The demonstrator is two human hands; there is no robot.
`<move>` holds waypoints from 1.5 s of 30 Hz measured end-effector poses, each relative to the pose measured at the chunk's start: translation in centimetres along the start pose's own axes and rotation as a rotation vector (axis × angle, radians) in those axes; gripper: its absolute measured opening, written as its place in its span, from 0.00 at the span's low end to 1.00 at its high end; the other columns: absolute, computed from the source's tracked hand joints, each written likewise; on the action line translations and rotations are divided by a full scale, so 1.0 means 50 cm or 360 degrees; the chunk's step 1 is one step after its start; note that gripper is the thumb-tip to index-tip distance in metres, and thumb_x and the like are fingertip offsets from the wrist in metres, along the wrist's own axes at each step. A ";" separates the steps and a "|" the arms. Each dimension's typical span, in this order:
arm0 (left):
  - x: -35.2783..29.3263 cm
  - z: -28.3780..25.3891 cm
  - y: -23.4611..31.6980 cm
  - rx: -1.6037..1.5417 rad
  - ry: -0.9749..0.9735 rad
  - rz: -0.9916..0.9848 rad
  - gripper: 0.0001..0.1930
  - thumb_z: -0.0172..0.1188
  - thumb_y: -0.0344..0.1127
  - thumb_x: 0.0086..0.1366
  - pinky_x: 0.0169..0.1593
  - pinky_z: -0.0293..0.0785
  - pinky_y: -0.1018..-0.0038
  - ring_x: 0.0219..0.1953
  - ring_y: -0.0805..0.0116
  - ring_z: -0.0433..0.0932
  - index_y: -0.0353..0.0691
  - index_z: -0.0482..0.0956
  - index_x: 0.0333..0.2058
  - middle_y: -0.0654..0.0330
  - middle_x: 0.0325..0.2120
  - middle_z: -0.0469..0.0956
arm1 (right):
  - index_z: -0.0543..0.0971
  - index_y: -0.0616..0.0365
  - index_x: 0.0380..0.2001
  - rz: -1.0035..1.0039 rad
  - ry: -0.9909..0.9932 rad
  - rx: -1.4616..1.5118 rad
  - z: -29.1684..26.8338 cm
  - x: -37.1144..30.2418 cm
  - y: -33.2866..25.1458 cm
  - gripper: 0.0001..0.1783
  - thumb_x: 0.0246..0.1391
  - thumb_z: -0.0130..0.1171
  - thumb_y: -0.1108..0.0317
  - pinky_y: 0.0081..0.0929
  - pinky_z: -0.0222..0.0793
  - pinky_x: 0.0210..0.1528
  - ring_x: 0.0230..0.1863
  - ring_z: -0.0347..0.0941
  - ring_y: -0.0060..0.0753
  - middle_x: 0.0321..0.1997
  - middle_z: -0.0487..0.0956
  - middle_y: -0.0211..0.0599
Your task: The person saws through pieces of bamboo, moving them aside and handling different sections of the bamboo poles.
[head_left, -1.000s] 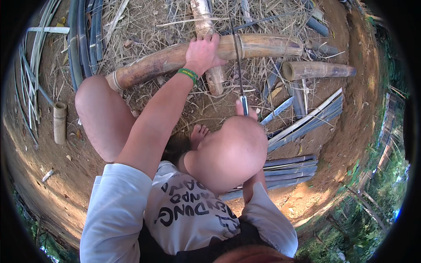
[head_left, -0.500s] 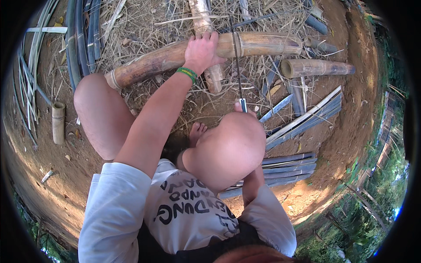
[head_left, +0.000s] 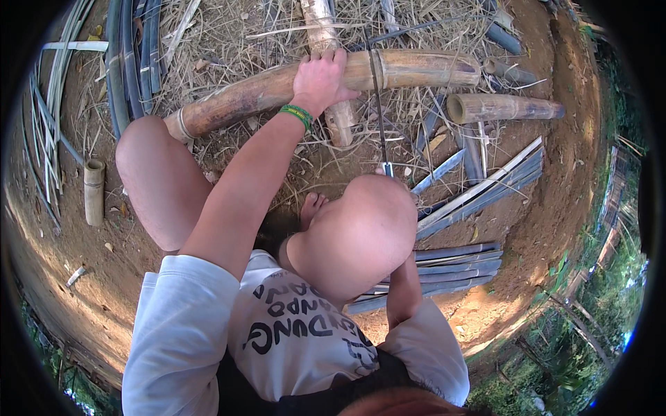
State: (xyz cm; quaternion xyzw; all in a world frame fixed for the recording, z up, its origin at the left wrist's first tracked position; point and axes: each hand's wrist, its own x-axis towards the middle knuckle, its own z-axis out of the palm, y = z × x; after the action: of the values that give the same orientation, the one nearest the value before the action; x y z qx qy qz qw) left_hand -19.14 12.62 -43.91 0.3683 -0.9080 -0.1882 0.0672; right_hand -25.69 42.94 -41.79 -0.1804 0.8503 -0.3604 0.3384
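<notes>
A thick, curved bamboo pole (head_left: 250, 95) lies crosswise on the ground in front of me. My left hand (head_left: 319, 80) grips it from above near its middle, fingers wrapped over the far side, a green band on the wrist. Just right of that hand, a long, narrow saw (head_left: 379, 114) crosses the pole, its blade pointing away from me. Its handle end goes behind my right knee. My right hand (head_left: 379, 170) is at that handle, almost wholly hidden by the knee; only a fingertip shows. A pale wooden piece (head_left: 338, 125) runs beneath the pole, under my left hand.
A shorter bamboo tube (head_left: 499, 109) lies at the right. Bundles of split bamboo strips (head_left: 485, 187) lie below it, more dark strips (head_left: 125, 62) at the upper left. A small bamboo tube (head_left: 94, 194) is at far left. Straw and shavings (head_left: 229, 35) cover the ground beyond.
The saw has slid slightly toward me, and its handle and my right hand have gone further behind the knee. My left hand stays on the pole.
</notes>
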 end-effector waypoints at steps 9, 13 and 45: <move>0.021 -0.028 0.006 -0.0038 -0.0238 -0.0075 0.47 0.77 0.65 0.45 0.58 0.78 0.56 0.52 0.49 0.83 0.38 0.73 0.55 0.48 0.49 0.82 | 0.83 0.71 0.28 -0.0307 0.0004 -0.0422 0.047 0.165 -0.202 0.34 0.65 0.59 0.43 0.57 0.72 0.40 0.35 0.81 0.70 0.27 0.80 0.67; -0.001 -0.006 0.000 0.0024 -0.0040 -0.0047 0.48 0.77 0.65 0.45 0.58 0.77 0.55 0.52 0.48 0.83 0.38 0.72 0.56 0.46 0.50 0.81 | 0.82 0.71 0.28 -0.0086 -0.0034 -0.0228 0.010 0.054 0.002 0.33 0.65 0.61 0.44 0.53 0.72 0.37 0.29 0.82 0.54 0.23 0.79 0.63; 0.011 -0.024 -0.007 0.0092 -0.0142 -0.0091 0.48 0.75 0.69 0.47 0.53 0.81 0.59 0.49 0.50 0.85 0.36 0.73 0.55 0.48 0.46 0.83 | 0.82 0.70 0.29 -0.0133 -0.0008 -0.0144 0.012 0.007 0.005 0.32 0.65 0.61 0.44 0.51 0.73 0.36 0.32 0.83 0.59 0.24 0.81 0.61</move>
State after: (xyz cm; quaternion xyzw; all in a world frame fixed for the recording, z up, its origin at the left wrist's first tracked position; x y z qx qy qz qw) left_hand -19.01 11.68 -42.95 0.3871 -0.9043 -0.1798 0.0107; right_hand -25.52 42.63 -42.44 -0.2319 0.8566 -0.3351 0.3166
